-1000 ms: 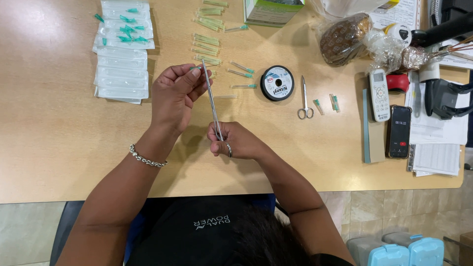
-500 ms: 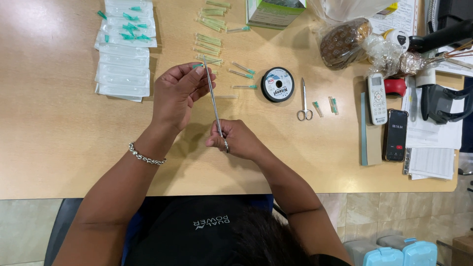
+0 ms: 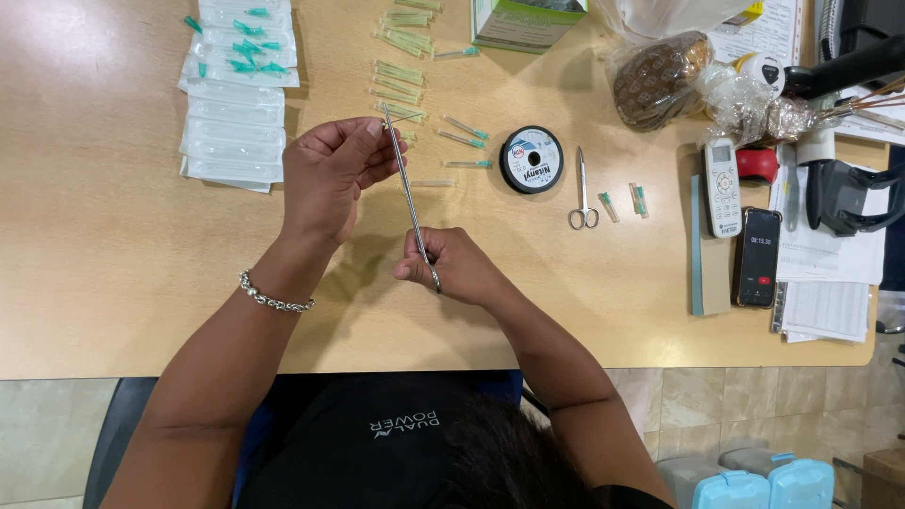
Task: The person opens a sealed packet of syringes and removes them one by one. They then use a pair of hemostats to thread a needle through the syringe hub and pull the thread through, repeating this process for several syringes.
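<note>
My right hand [image 3: 459, 269] grips the handle end of a long thin metal clamp [image 3: 407, 193] that points away from me across the wooden table [image 3: 113, 273]. My left hand [image 3: 330, 174], a chain bracelet [image 3: 271, 300] on its wrist, is raised at the tool's tip, fingers pinched around something too small to make out. Just beyond the tip lie several green-capped needles [image 3: 401, 75] in loose rows.
A stack of sealed white packets [image 3: 236, 132] lies far left. A black spool of thread [image 3: 531, 160], small scissors [image 3: 583, 193], two green caps [image 3: 639, 200], a white remote [image 3: 723, 187], a black phone [image 3: 758, 256], papers and plastic bags crowd the right side.
Both hands stay together on the tool. Its tip end has tilted slightly as the left fingers work at it; the view has shifted a little.
</note>
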